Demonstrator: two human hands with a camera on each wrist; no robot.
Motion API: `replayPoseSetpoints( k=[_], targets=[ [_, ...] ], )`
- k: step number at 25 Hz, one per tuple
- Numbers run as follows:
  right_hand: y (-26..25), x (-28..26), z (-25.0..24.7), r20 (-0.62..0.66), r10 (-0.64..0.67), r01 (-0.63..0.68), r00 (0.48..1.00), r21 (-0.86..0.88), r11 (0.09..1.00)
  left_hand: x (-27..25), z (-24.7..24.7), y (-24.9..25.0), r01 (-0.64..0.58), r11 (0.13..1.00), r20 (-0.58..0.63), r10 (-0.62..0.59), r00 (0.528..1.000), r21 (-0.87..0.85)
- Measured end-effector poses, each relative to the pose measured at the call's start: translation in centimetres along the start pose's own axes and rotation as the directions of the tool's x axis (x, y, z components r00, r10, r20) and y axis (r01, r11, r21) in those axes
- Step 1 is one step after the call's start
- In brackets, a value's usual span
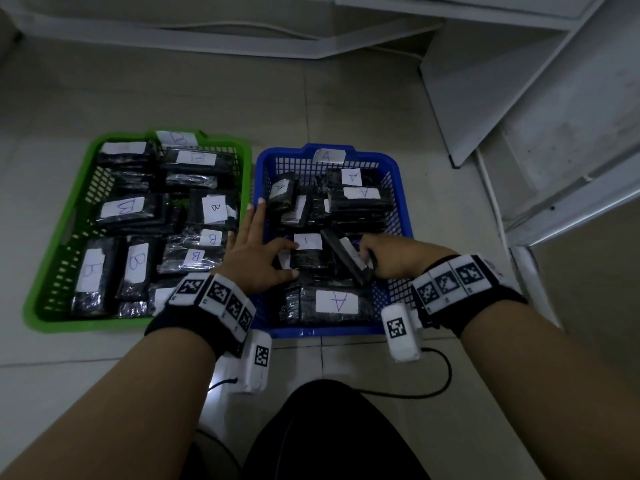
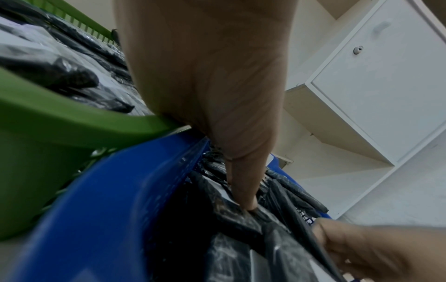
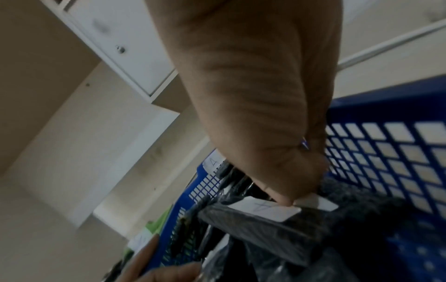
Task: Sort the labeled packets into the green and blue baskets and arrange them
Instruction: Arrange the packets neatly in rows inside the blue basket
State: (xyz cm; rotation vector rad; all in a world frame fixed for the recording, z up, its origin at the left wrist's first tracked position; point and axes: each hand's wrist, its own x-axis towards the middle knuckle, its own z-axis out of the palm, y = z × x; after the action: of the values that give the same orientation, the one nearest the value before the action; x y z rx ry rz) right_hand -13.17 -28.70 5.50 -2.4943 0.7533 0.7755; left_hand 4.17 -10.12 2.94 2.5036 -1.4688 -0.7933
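Note:
A green basket (image 1: 52, 258) on the left holds several black packets with white labels marked B. Beside it on the right, a blue basket (image 1: 332, 331) holds several black packets marked A. My left hand (image 1: 277, 258) reaches over the blue basket's left rim with its fingers spread. Its thumb and index finger touch a flat packet (image 1: 311, 259) in the middle, and one fingertip (image 2: 248, 204) presses down on the wrapping. My right hand (image 1: 369, 259) grips a tilted packet (image 1: 346, 259) standing on edge beside that one. Its fingers pinch the packet's labeled end (image 3: 265, 208).
The baskets sit side by side on a pale tiled floor (image 1: 346, 109). White shelving (image 1: 554, 133) rises at the right and along the back. A black cable (image 1: 446, 372) loops on the floor near my dark-clothed knee (image 1: 329, 438).

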Motion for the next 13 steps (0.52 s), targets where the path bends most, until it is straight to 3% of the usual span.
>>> replayPoseSetpoints(
  k=[2,4,8,11,13],
  targets=[
    [-0.6,0.2,0.1,-0.119,0.053,-0.029,0.991,0.192,0.981,-0.1,0.0,0.1,0.002,1.0,-0.001,-0.002,1.0,-0.003],
    [-1.0,0.6,0.6,-0.144,0.023,0.016,0.989,0.262,0.965,-0.2,0.0,0.2,0.003,1.0,-0.001,-0.003,1.0,-0.004],
    [-0.5,1.5,1.5,-0.104,0.023,-0.015,0.994,0.075,0.997,-0.1,-0.1,0.0,0.002,1.0,0.001,-0.002,1.0,-0.003],
    [-0.3,1.6,1.3,0.002,0.056,-0.056,0.998,0.136,0.989,-0.2,0.0,0.3,0.031,0.998,0.0,-0.031,1.0,0.058],
    [-0.3,1.5,1.5,-0.017,0.058,-0.056,0.998,0.119,0.991,-0.2,0.1,1.0,0.012,0.986,-0.079,0.002,0.997,0.165]
  ],
)
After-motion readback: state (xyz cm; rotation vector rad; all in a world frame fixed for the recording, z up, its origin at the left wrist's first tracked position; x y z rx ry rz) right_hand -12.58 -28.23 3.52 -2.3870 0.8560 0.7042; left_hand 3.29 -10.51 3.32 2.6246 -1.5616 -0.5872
